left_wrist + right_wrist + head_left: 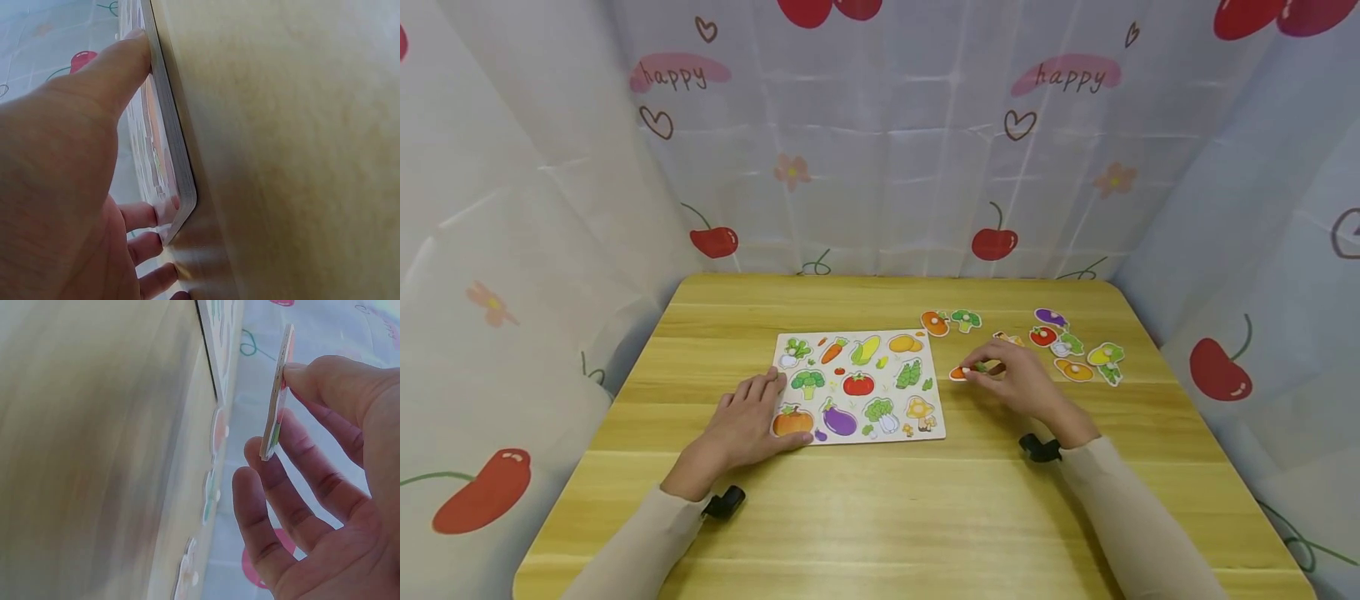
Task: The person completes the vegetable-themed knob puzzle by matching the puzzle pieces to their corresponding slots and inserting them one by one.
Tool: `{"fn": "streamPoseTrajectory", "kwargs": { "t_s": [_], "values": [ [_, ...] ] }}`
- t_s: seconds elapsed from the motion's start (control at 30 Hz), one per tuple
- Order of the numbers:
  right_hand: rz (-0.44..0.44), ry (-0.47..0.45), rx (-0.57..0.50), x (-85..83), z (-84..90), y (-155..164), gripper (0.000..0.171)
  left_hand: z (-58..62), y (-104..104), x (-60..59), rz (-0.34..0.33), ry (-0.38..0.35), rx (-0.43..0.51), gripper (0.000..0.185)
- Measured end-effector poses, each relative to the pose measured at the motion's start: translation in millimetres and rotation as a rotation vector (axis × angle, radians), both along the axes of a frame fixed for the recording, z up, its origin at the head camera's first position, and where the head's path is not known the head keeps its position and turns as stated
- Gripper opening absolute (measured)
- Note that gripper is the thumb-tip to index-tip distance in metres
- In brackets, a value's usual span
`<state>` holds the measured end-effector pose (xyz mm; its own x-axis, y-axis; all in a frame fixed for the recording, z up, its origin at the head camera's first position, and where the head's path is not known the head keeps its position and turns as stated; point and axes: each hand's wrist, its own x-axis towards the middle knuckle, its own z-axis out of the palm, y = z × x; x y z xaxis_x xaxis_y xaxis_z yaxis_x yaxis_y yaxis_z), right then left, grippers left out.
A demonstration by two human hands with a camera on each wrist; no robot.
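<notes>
A white vegetable puzzle board (857, 386) lies flat in the middle of the wooden table (880, 508). My left hand (758, 406) rests with straight fingers on the board's left edge; in the left wrist view the thumb (119, 69) presses against the board's rim (174, 150). To the right of the board, my right hand (976, 372) pinches a flat orange and green carrot piece (961, 373). The right wrist view shows that piece (278, 394) held on edge between thumb and fingers (300, 450), lifted off the tabletop.
Several loose vegetable pieces lie on the table's right half: an orange one (935, 322), a broccoli (966, 319), an eggplant (1050, 317), a tomato (1042, 336) and a corn (1106, 357). Cherry-print curtains (880, 133) close in the table on three sides.
</notes>
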<state>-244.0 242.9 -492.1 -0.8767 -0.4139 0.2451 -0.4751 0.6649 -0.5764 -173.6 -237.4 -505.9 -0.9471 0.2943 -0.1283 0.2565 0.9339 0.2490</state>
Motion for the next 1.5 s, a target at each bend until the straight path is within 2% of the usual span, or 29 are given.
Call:
{"fn": "streamPoseTrajectory", "kwargs": {
  "t_s": [0.5,0.8,1.03,1.27,1.5],
  "values": [
    [0.085,-0.003,-0.008,-13.8,9.2,-33.7,0.01,0.9,-0.3,0.5,-0.01,-0.006,-0.002,0.125],
    [0.119,-0.011,-0.014,-31.9,8.5,-65.3,0.012,-1.3,-1.7,-0.8,-0.012,0.009,0.002,0.126],
    [0.178,-0.021,-0.046,-45.5,8.1,-92.2,0.011,-1.4,-0.5,-0.4,-0.019,0.005,-0.001,0.127],
    [0.163,-0.055,-0.012,-56.3,7.7,-111.2,0.013,-1.8,4.4,-2.2,-0.029,0.012,-0.005,0.126],
    [0.216,-0.082,0.001,-73.3,3.8,-143.4,0.014,1.2,2.4,-0.4,-0.027,0.013,0.001,0.125]
  ]
}}
